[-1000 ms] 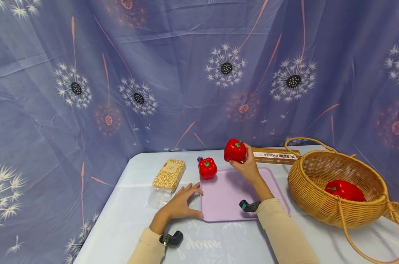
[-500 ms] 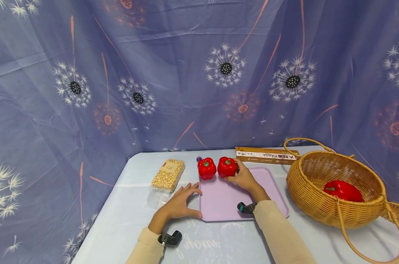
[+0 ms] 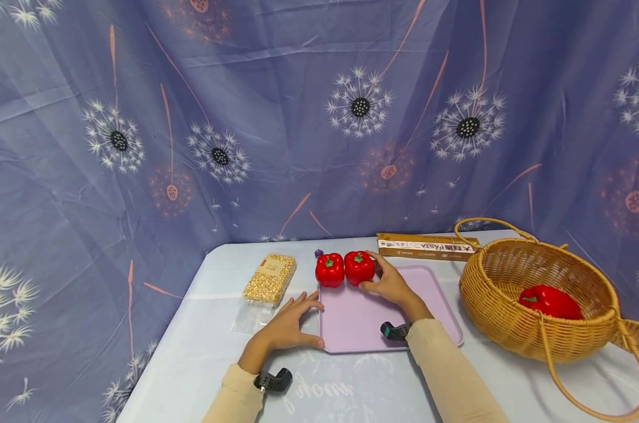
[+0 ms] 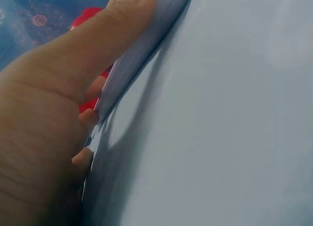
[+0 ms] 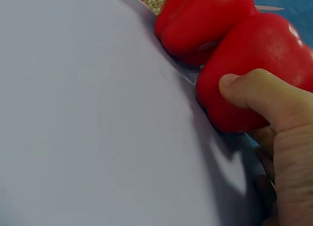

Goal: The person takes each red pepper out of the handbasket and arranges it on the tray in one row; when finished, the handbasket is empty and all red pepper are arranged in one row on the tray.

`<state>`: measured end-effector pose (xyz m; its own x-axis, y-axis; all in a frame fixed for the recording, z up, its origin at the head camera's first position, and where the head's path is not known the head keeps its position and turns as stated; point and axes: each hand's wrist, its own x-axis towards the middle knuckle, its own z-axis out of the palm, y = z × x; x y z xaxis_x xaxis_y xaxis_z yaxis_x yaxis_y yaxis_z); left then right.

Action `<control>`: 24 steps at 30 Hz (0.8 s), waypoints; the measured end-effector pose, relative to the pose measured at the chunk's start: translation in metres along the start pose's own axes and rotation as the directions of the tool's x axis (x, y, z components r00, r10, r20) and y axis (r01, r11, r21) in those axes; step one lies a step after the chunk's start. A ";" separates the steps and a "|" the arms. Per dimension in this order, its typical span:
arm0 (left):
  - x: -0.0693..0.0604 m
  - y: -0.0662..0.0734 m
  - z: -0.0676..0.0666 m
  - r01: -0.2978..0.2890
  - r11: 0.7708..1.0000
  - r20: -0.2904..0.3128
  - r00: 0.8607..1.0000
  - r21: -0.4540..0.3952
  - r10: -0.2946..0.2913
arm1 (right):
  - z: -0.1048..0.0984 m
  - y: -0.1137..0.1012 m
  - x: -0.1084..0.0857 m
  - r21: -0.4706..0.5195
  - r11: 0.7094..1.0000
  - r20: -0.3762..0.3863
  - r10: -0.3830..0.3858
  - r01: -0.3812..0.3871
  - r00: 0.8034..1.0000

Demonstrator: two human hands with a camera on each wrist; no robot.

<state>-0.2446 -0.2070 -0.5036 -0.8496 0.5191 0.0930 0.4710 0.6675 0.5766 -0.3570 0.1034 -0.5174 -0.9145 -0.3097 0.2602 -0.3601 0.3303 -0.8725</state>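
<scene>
Two red bell peppers stand side by side at the back left of the lilac tray (image 3: 383,317). My right hand (image 3: 392,286) grips the right bell pepper (image 3: 359,267), thumb in front and fingers at its far side. In the right wrist view this bell pepper (image 5: 264,55) touches the other bell pepper (image 5: 203,20). The left bell pepper (image 3: 329,270) has no hand on it. At the tray's left edge my left hand (image 3: 288,326) rests with thumb and fingers spread, their tips touching the rim. The left wrist view shows the left thumb (image 4: 98,40) along that rim.
A wicker basket (image 3: 510,335) on the right holds another red bell pepper (image 3: 551,302). Behind the tray lies a pasta box (image 3: 427,247). A bag of yellow kernels (image 3: 270,279) lies left of the tray, and a small purple item (image 3: 319,254) sits behind the left bell pepper.
My right hand has lowered the bell pepper from above the tray onto its back part and shifted it left against the other one. My left hand has stayed at the tray's edge.
</scene>
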 end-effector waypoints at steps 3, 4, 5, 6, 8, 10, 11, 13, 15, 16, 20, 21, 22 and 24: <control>0.001 0.001 -0.001 0.010 1.000 0.001 1.000 0.005 -0.010 | -0.001 -0.001 0.000 0.002 1.000 0.001 -0.013 0.013 1.000; 0.001 0.001 -0.001 0.011 1.000 0.002 1.000 0.005 -0.011 | -0.001 -0.001 0.000 0.005 1.000 0.001 -0.017 0.017 1.000; 0.001 0.001 -0.001 0.011 1.000 0.001 1.000 0.004 -0.011 | -0.001 -0.001 0.000 0.011 1.000 0.000 -0.015 0.015 1.000; 0.001 0.001 -0.002 0.012 1.000 0.002 1.000 0.004 -0.012 | -0.001 -0.001 0.001 0.019 1.000 -0.001 -0.020 0.020 1.000; 0.002 0.002 -0.002 0.012 1.000 0.002 1.000 0.003 -0.012 | -0.001 0.000 0.001 0.023 0.999 -0.004 -0.027 0.027 1.000; 0.002 0.002 -0.002 0.015 1.000 0.006 1.000 0.004 -0.015 | -0.001 0.000 0.001 0.020 0.999 -0.011 -0.027 0.027 1.000; 0.002 0.002 -0.002 0.016 1.000 0.007 1.000 0.006 -0.016 | -0.001 0.000 0.001 0.015 1.000 -0.012 -0.023 0.023 1.000; 0.002 0.002 -0.002 0.017 1.000 0.010 1.000 0.008 -0.018 | -0.001 0.001 0.001 0.008 1.000 -0.010 -0.018 0.018 1.000; 0.002 0.001 -0.002 0.018 1.000 0.010 1.000 0.009 -0.018 | -0.001 0.001 0.001 0.003 1.000 -0.006 -0.013 0.013 1.000; 0.002 0.001 -0.002 0.017 1.000 0.009 1.000 0.008 -0.017 | -0.001 0.001 0.001 0.002 1.000 -0.003 -0.010 0.010 1.000; 0.002 0.001 -0.002 0.015 1.000 0.009 1.000 0.008 -0.015 | -0.001 0.000 0.000 0.022 1.000 0.000 -0.009 0.009 1.000; 0.002 0.001 -0.002 0.015 1.000 0.010 1.000 0.009 -0.015 | -0.001 0.000 0.000 0.029 1.000 -0.001 -0.010 0.010 1.000; 0.002 0.001 -0.002 0.015 1.000 0.010 1.000 0.009 -0.015 | -0.001 0.000 0.000 0.033 0.999 -0.002 -0.011 0.011 1.000; 0.002 0.001 -0.002 0.013 1.000 0.009 1.000 0.008 -0.013 | -0.001 -0.001 -0.001 0.032 0.999 -0.004 -0.013 0.013 1.000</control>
<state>-0.2466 -0.2064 -0.5018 -0.8533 0.5155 0.0784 0.4623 0.6785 0.5709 -0.3562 0.1040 -0.5160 -0.9104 -0.3106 0.2732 -0.3662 0.2979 -0.8816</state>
